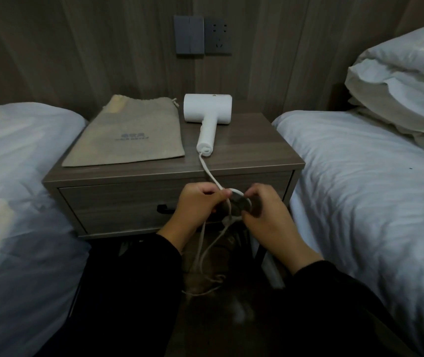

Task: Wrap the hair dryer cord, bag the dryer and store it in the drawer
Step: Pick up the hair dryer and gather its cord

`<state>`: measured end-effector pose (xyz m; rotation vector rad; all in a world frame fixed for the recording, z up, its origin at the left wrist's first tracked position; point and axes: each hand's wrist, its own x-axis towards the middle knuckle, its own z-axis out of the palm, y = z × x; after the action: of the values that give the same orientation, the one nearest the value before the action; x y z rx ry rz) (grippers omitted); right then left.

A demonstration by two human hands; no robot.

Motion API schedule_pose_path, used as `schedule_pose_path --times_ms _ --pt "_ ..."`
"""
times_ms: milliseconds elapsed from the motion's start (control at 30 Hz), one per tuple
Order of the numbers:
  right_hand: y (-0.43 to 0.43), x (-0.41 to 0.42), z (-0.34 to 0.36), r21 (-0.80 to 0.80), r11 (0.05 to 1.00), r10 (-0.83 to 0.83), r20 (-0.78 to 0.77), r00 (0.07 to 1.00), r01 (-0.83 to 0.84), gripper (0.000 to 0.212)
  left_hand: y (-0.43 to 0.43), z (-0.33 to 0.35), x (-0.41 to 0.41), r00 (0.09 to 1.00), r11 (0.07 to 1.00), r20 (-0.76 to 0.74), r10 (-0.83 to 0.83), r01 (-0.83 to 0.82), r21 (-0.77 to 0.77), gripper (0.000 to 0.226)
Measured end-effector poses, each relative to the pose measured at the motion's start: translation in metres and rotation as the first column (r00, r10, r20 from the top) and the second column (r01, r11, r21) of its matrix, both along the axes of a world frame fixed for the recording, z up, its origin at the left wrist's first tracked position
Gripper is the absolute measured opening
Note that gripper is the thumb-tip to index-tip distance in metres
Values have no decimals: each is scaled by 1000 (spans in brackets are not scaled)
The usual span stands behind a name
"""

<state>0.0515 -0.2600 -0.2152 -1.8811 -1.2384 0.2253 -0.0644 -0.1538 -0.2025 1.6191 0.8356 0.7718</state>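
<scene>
A white hair dryer (pixel 207 117) lies flat on the wooden nightstand (pixel 252 155), handle toward me. Its white cord (pixel 207 171) runs off the front edge down to my hands. My left hand (pixel 200 204) pinches the cord, and my right hand (pixel 265 210) holds a small loop of it between the two hands. More cord hangs below toward the floor. A beige drawstring bag (pixel 131 135) lies flat on the nightstand, left of the dryer. The drawer (pixel 118 204) under the top is shut, with a dark handle partly hidden by my left hand.
White-sheeted beds flank the nightstand, one on the left (pixel 18 176) and one on the right (pixel 373 181) with stacked pillows (pixel 406 81). A switch and socket panel (pixel 202 36) sits on the wood wall behind. My dark sleeves fill the foreground.
</scene>
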Motion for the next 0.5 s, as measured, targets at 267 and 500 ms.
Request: schedule_pose_path --times_ms 267,500 --pt "12 -13 -7 -36 997 -61 102 993 65 21 2 3 -2 999 1000 -50 2 -1 20 26" --pt "17 -8 -2 91 989 -108 -134 985 120 19 19 9 -20 997 999 -73 -37 35 -27 25"
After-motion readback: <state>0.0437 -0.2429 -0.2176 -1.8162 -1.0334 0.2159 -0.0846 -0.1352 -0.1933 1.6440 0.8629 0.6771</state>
